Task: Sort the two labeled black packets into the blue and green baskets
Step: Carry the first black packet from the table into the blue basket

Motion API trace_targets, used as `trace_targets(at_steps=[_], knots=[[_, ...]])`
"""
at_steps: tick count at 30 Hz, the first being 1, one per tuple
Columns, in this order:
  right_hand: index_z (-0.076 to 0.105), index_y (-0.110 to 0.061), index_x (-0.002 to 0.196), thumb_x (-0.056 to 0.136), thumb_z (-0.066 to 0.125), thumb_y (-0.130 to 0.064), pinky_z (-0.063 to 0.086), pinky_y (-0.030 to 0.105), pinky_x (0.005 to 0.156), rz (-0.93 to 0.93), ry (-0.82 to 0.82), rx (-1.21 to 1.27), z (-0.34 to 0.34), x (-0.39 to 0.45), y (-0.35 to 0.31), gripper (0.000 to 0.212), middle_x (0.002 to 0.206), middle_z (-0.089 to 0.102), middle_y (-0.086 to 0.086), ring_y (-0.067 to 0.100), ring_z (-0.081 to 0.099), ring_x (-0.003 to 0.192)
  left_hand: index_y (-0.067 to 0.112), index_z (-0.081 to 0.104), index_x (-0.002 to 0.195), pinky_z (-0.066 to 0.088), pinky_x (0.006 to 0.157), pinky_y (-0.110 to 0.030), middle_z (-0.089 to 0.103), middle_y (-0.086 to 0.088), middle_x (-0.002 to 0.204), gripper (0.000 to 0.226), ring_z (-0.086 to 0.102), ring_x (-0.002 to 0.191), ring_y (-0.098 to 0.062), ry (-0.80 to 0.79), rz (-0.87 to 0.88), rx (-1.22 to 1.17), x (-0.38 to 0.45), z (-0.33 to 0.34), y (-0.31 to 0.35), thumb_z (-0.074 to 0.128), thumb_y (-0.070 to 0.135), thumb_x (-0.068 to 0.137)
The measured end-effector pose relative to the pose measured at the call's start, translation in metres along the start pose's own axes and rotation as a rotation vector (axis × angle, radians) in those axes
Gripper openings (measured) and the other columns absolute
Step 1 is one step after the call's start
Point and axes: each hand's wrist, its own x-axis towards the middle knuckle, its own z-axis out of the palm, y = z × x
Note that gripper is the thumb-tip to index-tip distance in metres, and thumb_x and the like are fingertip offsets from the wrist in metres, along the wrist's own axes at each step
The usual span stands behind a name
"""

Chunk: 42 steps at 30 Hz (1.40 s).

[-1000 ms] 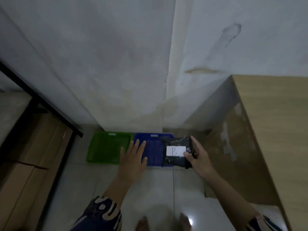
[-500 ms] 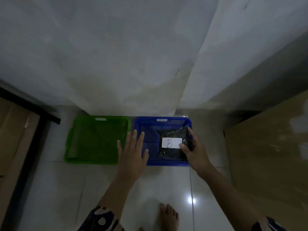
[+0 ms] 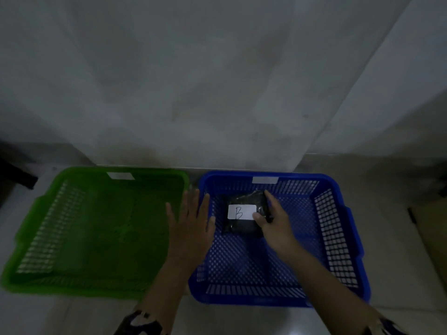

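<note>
A black packet [image 3: 242, 224] with a white label marked "B" is inside the blue basket [image 3: 338, 238], toward its back left part. My right hand [image 3: 273, 223] grips the packet's right edge, thumb on the label. Fingers spread and flat, my left hand [image 3: 191, 226] hovers over the gap between the blue basket and the green basket [image 3: 84, 226], holding nothing. The green basket looks to hold nothing. No second packet is in view.
Both baskets sit side by side on a pale tiled floor against a white wall [image 3: 217, 81]. A brown cardboard panel [image 3: 433, 226] stands at the right edge. A dark object [image 3: 14, 175] shows at the far left.
The view has come much closer to the baskets. My right hand has carried the packet from the blue basket's right rim down into the basket. My left hand stays spread between the baskets.
</note>
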Motion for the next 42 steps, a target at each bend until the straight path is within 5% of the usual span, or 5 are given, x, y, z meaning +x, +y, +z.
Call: trace_targets(at_steps=[6,17,25,33,42], knots=[[0.027,-0.015,0.140,0.088,0.052,0.000,0.038,0.025,0.095,-0.001,0.010,0.023,0.032,0.038,0.033,0.060,0.144,0.039,0.011,0.019,0.043,0.121,0.030,-0.018,0.134,-0.019,0.106,-0.052,-0.023,-0.002,0.149,0.061,-0.026,0.133,-0.021,0.033,-0.042,0.025,0.012,0.029,-0.010,0.009,0.055,0.085],[0.043,-0.008,0.132,0.092,0.048,-0.011,0.032,0.038,0.107,-0.266,0.186,-0.621,0.050,0.039,0.056,0.040,0.140,0.039,0.020,0.032,0.037,0.123,0.010,0.034,0.136,0.008,0.100,-0.066,0.029,-0.015,0.147,0.066,0.026,0.133,-0.038,0.100,0.049,0.090,0.006,0.021,-0.006,0.028,0.049,0.084],[-0.003,-0.018,0.143,0.095,0.026,-0.046,-0.006,0.041,0.117,-0.184,-0.060,-1.002,0.057,0.035,0.063,0.063,0.157,-0.009,0.009,0.026,-0.010,0.144,0.010,0.037,0.135,0.003,0.102,-0.066,0.031,-0.016,0.147,0.064,0.027,0.134,-0.039,0.097,0.030,0.084,0.005,0.019,-0.004,0.043,0.045,0.082],[-0.008,-0.020,0.143,0.095,0.025,-0.047,-0.006,0.040,0.117,-0.098,-0.165,-1.039,0.050,0.033,0.043,0.065,0.156,-0.013,0.008,0.023,-0.012,0.143,0.031,-0.019,0.134,-0.022,0.103,-0.053,-0.034,-0.001,0.140,0.065,-0.033,0.128,-0.025,-0.007,0.030,0.051,0.009,0.026,-0.013,0.025,0.054,0.091],[-0.005,-0.018,0.143,0.095,0.025,-0.045,-0.005,0.042,0.117,-0.009,-0.224,-1.166,0.000,-0.072,-0.058,0.063,0.157,-0.012,0.007,0.025,-0.014,0.143,0.028,-0.021,0.134,-0.011,0.111,-0.057,-0.024,-0.002,0.149,0.059,-0.019,0.140,-0.025,-0.234,0.033,0.103,-0.060,-0.088,0.025,0.018,0.048,0.094]])
